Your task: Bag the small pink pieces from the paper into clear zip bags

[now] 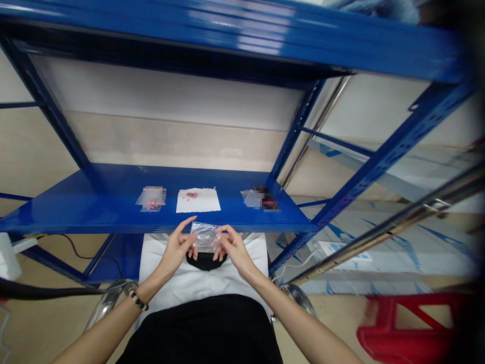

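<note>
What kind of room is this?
Probably a storeroom or small workroom, though I can't be sure. There's a big blue metal shelf used like a desk, a little bag of reddish bits on it, and clear plastic being held at its edge.

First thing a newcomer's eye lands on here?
Probably the big blue shelf, which fills much of the view. Next, the clear bag at lower centre, held between the left hand and right hand by the shelf's near edge. What looks like a red stool also stands out, lower right.
</note>
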Demonstrator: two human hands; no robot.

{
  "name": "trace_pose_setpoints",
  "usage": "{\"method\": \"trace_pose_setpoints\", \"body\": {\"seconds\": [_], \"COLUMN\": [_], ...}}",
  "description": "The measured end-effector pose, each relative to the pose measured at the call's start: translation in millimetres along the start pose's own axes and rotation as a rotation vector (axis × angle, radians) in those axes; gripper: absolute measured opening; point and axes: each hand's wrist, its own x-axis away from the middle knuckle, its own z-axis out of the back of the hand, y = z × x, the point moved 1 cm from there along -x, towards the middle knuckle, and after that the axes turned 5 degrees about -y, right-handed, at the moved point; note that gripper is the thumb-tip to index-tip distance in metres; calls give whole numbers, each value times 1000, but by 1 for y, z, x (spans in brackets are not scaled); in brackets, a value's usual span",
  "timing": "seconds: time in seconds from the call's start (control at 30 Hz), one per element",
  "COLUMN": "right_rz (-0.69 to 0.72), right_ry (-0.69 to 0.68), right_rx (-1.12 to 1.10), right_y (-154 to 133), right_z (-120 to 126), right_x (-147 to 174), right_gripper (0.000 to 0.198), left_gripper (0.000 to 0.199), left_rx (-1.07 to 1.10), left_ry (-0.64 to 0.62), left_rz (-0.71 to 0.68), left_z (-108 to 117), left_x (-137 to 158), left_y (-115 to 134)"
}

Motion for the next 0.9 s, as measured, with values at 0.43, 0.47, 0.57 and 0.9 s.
{"method": "trace_pose_setpoints", "body": {"seconds": [0.43,0.47,0.57,0.9], "right_rz": [15,23,51,130], "right_ry": [-176,-178,-184,-98], "right_rx": [-71,-61,1,495], "right_y": [-5,-3,0,-10], "right_z": [9,8,5,3], "right_x": [-3,-2,-1,6], "right_gripper": [49,48,44,32], "left_gripper": [52,49,61,66], "left_rx": [-413,-548,-941,-1212], "left_ry": [199,231,144,-184], "left_rz": [-231,-317,-506,-494], "left_z": [13,13,11,-6], "left_x": [-7,-4,1,-3], "left_y": [-4,-1,6,-18]}}
